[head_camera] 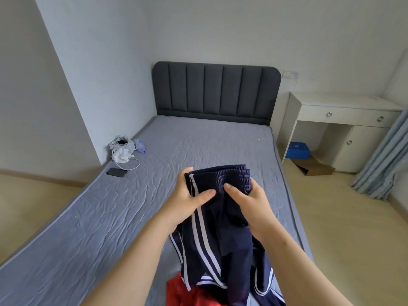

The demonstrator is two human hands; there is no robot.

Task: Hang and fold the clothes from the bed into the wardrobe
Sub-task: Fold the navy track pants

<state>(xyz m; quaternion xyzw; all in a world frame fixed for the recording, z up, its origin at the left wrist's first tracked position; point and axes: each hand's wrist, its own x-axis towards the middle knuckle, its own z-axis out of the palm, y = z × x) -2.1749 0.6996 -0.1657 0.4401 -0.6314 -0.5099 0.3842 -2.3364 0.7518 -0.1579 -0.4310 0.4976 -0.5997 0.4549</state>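
Head view: navy shorts [217, 237] over the bed [88, 217].
I pinch the waistband [220, 175] with left grip [187, 197] and right grip [251, 206]; cloth below them seems light, limp.

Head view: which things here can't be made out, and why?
Head view:
- Navy white-striped garment: lower end cut off by bottom edge; full length unclear.
- Red fabric: mostly under the navy garment, cut by bottom edge; type unknown.
- White crumpled bundle at the grey mattress's far left corner: too small to identify.
- Wardrobe: outside the frame.
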